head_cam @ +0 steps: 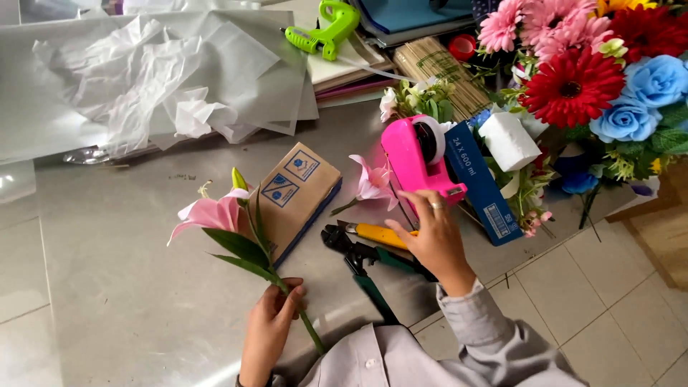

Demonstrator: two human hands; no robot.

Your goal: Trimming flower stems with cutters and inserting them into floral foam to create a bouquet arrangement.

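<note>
My left hand [271, 322] grips the green stem of an artificial pink lily [210, 213], holding it upright-tilted over the grey metal table [122, 287]. My right hand [432, 236] reaches up to a pink tape dispenser [414, 154], fingers apart and touching its front cutter end. Beneath that hand lie green-handled cutters [362, 259] and a yellow utility knife [380, 233]. A second pink lily bloom [373, 183] lies beside the dispenser.
A brown cardboard box [295, 193] and a blue box [479, 183] flank the dispenser. Crumpled white tissue paper [150, 79] covers the back left. A green glue gun [324, 30] lies at the back. A bouquet of red, pink and blue flowers [588, 79] stands right.
</note>
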